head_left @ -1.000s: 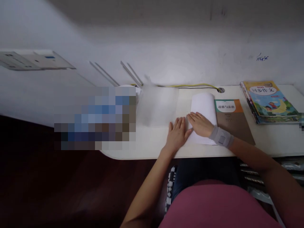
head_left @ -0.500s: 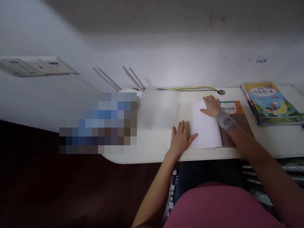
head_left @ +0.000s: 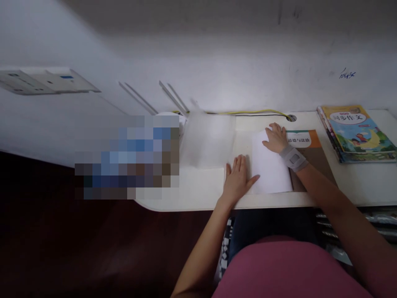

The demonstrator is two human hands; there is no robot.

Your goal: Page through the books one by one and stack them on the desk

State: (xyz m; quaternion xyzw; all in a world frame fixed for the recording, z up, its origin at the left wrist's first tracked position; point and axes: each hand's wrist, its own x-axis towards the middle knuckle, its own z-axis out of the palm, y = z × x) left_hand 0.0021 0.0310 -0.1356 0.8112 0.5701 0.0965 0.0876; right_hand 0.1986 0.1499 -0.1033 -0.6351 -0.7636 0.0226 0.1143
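Observation:
A white sheet of paper (head_left: pixel 270 169) lies folded over the left part of a brown and orange book (head_left: pixel 310 153) on the white desk (head_left: pixel 198 194). My left hand (head_left: pixel 237 179) lies flat and open on the desk, its thumb touching the sheet's lower left corner. My right hand (head_left: pixel 275 138), with a grey band on the wrist, rests at the sheet's far edge, fingers curled down onto the paper.
A stack of colourful books (head_left: pixel 356 132) sits at the far right. A translucent plastic sheet (head_left: pixel 209 138) lies left of the paper. A yellow and black cable (head_left: pixel 254 112) runs along the wall to a desk hole (head_left: pixel 292 118). A blurred patch covers the desk's left end.
My right hand slid from the sheet's near left part up to its far edge, and the curved-up paper now lies flat. The left hand stayed put.

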